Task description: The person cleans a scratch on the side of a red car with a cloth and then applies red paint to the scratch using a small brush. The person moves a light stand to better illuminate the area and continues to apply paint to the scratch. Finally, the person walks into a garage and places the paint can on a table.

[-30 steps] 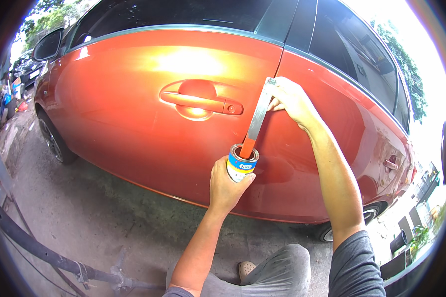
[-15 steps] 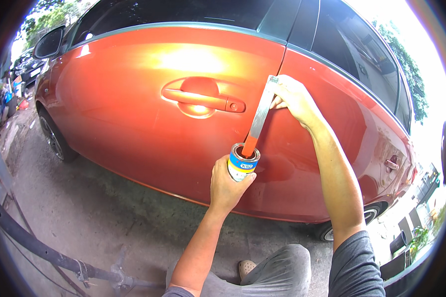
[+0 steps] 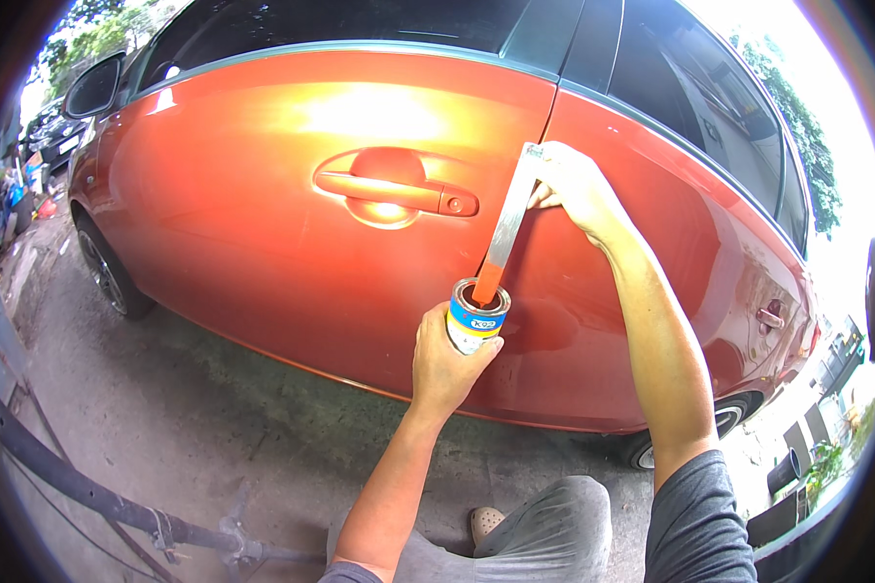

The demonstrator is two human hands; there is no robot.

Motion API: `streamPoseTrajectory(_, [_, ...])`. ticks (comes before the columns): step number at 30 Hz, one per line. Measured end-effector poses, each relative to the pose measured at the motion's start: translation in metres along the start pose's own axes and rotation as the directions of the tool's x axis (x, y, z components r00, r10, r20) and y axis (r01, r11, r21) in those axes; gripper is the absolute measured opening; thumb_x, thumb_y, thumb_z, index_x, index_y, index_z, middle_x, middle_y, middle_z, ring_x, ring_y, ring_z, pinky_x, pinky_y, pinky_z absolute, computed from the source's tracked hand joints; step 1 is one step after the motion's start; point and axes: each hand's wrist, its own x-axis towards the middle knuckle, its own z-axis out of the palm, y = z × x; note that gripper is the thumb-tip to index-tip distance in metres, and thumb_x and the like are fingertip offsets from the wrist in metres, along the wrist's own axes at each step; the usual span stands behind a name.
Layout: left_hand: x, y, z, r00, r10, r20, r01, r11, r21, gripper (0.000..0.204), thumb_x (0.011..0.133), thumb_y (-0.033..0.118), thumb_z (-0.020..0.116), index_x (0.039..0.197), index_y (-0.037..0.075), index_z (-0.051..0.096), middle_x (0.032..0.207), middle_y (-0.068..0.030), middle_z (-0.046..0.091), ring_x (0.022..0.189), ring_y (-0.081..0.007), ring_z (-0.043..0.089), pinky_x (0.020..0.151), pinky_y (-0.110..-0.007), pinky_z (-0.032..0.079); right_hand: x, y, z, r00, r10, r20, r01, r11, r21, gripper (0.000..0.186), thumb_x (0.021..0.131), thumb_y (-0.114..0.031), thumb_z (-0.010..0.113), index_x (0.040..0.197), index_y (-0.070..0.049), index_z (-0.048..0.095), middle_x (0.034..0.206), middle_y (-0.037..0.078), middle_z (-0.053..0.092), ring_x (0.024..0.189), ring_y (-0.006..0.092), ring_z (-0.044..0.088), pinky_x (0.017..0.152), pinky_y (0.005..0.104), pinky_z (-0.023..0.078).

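My left hand [image 3: 447, 364] is wrapped round a small round paint can [image 3: 472, 330] with a blue, yellow and white label. The can is without a lid and tilts slightly. My right hand [image 3: 569, 189] pinches the upper part of a long flat metal stirring stick [image 3: 510, 219]. Orange-red paint coats the stick's lower end, which stands at the can's mouth; its very tip is hard to make out. Both hands are in front of an orange-red car door [image 3: 262, 253], near the seam between the front and rear doors.
A door handle [image 3: 389, 191] is left of the stick. The car's side mirror [image 3: 95, 87] juts out at the far left. A dark metal pipe [image 3: 97, 496] runs across the lower left above the concrete floor [image 3: 233, 437]. A black pot [image 3: 783, 473] stands at the right.
The stick has risen a little out of the can, with its painted end showing nearer the tip. The left hand and can have barely moved.
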Motion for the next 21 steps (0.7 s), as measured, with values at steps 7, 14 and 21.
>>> streamPoseTrajectory(7, [-0.001,-0.001,0.001,1.000,-0.008,0.011,0.008,0.999,-0.035,0.063,0.081,0.020,0.089,0.130,-0.001,0.056,0.122,-0.0133,0.061,0.109,-0.0224,0.067,0.094,-0.039,0.056,-0.001,0.000,-0.001,1.000,0.002,-0.006,-0.002,1.000,-0.010,0.031,0.109,-0.034,0.062,0.116,-0.005,0.067,0.104,0.008,0.072,0.088,0.0165,0.073,0.081,0.0323,0.055])
streamPoseTrajectory(14, [-0.012,0.011,-0.003,0.996,-0.079,0.033,0.080,0.997,-0.019,0.066,0.080,0.022,0.091,0.132,0.000,0.056,0.126,-0.0143,0.062,0.114,-0.0215,0.066,0.098,-0.039,0.055,-0.028,-0.009,0.015,0.997,0.063,-0.042,-0.065,0.997,-0.048,0.028,0.108,-0.029,0.063,0.115,-0.002,0.068,0.096,0.008,0.073,0.084,0.0166,0.073,0.077,0.0326,0.057])
streamPoseTrajectory(21, [-0.059,-0.005,-0.021,0.984,-0.180,0.003,0.180,0.982,0.049,0.071,0.078,0.021,0.094,0.133,0.001,0.055,0.128,-0.0176,0.062,0.122,-0.0298,0.062,0.105,-0.043,0.050,-0.102,0.040,0.090,0.991,0.055,0.122,-0.065,0.995,0.079,0.016,0.103,-0.012,0.067,0.106,0.004,0.068,0.089,0.009,0.071,0.075,0.0142,0.071,0.070,0.0325,0.058])
